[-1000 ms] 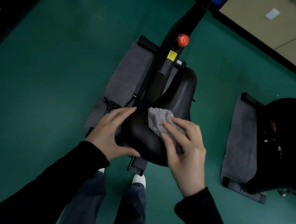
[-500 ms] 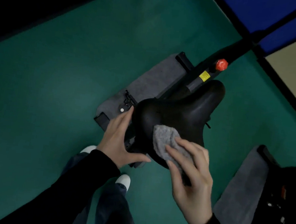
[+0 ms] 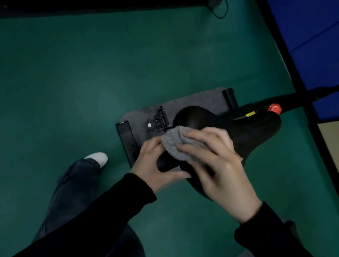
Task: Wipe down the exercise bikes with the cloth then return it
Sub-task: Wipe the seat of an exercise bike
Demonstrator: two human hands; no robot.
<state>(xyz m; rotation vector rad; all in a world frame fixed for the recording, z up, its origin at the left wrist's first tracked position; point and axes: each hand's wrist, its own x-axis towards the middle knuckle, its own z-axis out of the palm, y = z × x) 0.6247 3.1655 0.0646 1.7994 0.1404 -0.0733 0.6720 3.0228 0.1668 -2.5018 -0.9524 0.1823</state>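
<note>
Now the grey cloth (image 3: 172, 144) sits at the left rear edge of the black bike saddle (image 3: 254, 133). Within the last second it has slid there from the middle of the wide rear part, so the wiping stroke has reached the side nearest the left hand (image 3: 152, 164). This suggests the back of the saddle is nearly covered, while the nose, near the red knob (image 3: 274, 108), probably still needs a pass. The right hand (image 3: 220, 171) lies over the cloth, its fingers (image 3: 197, 136) spread apart and fairly straight, pressing the cloth flat on the saddle rather than gripping it. The left hand steadies the saddle's rear edge, fingers (image 3: 152, 146) extended and touching the cloth's edge, thumb stretched along the rim. Below, a grey mat (image 3: 187, 107) lies on the green floor (image 3: 63, 96).
</note>
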